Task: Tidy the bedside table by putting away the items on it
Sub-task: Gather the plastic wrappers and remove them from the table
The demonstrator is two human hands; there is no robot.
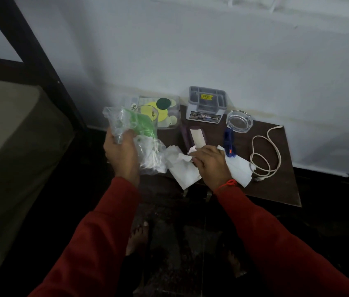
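Note:
A small dark wooden bedside table (281,185) stands against the white wall. My left hand (121,153) grips a crumpled clear plastic bag (135,133) with green and white contents, held above the table's left edge. My right hand (209,163) is closed on crumpled white tissue paper (180,166) lying on the table's front. More white paper (239,170) shows to the right of that hand. A blue pair of scissors (229,142) lies just behind my right hand.
At the back stand a clear plastic box (169,112) with yellow and green items, a drinking glass (148,113), a grey organiser box (207,103) and a glass ashtray (239,121). A purple case (194,137) lies mid-table. A coiled white cable (266,151) lies right. A bed (8,136) is left.

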